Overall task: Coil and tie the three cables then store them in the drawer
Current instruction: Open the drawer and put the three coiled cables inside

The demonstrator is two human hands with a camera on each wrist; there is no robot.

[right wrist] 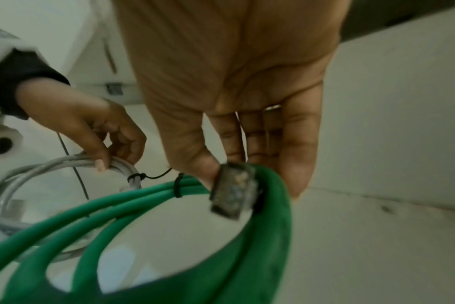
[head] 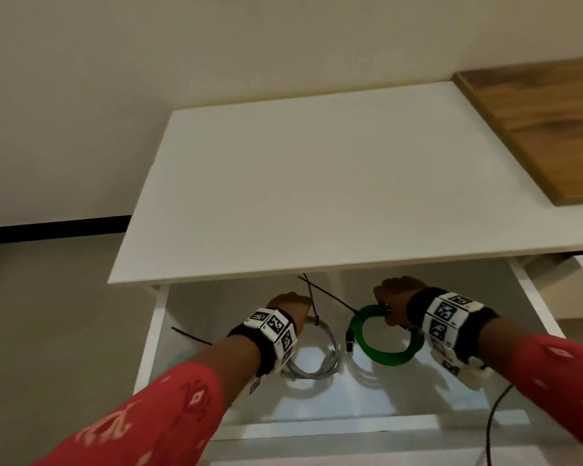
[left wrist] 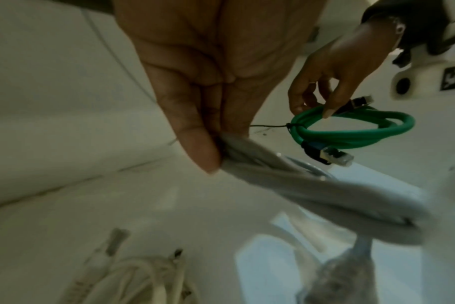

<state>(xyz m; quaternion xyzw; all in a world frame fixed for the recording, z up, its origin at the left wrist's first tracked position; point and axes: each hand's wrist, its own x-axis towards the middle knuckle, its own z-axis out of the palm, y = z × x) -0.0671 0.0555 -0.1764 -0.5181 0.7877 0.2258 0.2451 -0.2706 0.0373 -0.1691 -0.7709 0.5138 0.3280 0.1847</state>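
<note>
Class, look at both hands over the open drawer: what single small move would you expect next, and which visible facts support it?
Probably lower both coils onto the drawer floor and let go. The left hand holds the tied grey cable and the right hand holds the tied green cable, both inside the open drawer. A white cable already lies there.
</note>
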